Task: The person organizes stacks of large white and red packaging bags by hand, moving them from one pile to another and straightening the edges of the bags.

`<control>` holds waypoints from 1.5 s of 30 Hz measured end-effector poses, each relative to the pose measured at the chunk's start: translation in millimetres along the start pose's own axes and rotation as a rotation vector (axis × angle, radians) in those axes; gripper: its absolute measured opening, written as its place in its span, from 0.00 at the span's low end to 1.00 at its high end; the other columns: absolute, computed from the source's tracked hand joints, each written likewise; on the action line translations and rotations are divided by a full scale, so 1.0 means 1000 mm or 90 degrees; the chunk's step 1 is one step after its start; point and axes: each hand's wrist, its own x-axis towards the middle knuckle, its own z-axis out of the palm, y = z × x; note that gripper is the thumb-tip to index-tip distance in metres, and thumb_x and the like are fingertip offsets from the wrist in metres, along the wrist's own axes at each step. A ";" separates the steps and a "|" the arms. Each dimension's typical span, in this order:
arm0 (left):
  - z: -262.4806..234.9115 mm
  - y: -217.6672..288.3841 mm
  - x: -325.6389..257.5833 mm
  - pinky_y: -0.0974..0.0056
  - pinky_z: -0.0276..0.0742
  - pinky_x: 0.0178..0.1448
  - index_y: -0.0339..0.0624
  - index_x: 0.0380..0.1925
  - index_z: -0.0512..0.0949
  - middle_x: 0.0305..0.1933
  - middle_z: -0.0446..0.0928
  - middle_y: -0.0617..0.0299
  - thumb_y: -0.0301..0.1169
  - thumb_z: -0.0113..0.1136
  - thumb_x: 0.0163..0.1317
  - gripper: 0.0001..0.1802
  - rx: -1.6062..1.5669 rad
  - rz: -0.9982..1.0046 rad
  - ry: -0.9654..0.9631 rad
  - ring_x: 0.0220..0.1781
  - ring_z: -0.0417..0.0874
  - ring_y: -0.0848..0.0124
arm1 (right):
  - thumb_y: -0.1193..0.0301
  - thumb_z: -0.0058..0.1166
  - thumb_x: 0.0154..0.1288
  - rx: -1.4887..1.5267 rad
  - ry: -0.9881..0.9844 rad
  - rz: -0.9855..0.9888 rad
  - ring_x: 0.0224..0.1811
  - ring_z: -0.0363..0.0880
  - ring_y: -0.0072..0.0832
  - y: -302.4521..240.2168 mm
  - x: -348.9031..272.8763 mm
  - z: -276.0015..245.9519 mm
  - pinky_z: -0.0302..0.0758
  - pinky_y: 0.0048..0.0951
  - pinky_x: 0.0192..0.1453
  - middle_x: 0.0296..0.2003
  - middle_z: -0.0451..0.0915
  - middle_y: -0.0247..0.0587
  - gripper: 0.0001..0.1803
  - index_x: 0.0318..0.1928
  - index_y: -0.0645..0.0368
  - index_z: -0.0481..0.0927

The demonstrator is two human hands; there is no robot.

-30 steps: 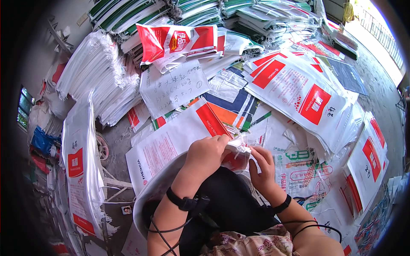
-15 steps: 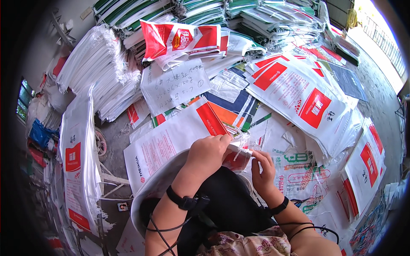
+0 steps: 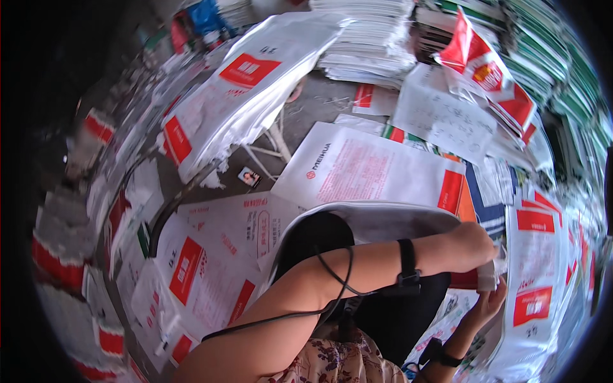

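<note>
A white woven sack (image 3: 383,214) lies curved across my lap, one red-printed part showing by my hands. My left hand (image 3: 474,246) is closed at the sack's right end, its fingers mostly turned from view. Just below it, my right hand (image 3: 488,303) pinches a pale whitish edge (image 3: 488,276) of the same sack between thumb and fingers. The fine detail of that edge is blurred. Beyond the sack lies a flat white sack with red print (image 3: 377,166).
Stacked white sacks (image 3: 533,300) lie at the right. Another pile (image 3: 242,83) rests on a metal-legged stand at the upper left. Green-edged bundles (image 3: 543,57) rise at the far right. A handwritten white sheet (image 3: 444,115) and a small photo card (image 3: 249,177) lie beyond.
The view has swung to the left, so the surroundings and both hands sit farther right in the picture. Both hands stay close together at the sack's edge.
</note>
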 end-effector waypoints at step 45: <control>-0.011 0.003 -0.006 0.52 0.80 0.39 0.44 0.33 0.76 0.29 0.81 0.57 0.29 0.55 0.59 0.03 -0.004 -0.017 -0.028 0.36 0.85 0.56 | 0.86 0.52 0.65 -0.095 0.056 -0.153 0.45 0.78 0.27 -0.001 -0.014 0.014 0.74 0.25 0.45 0.43 0.80 0.42 0.11 0.46 0.63 0.78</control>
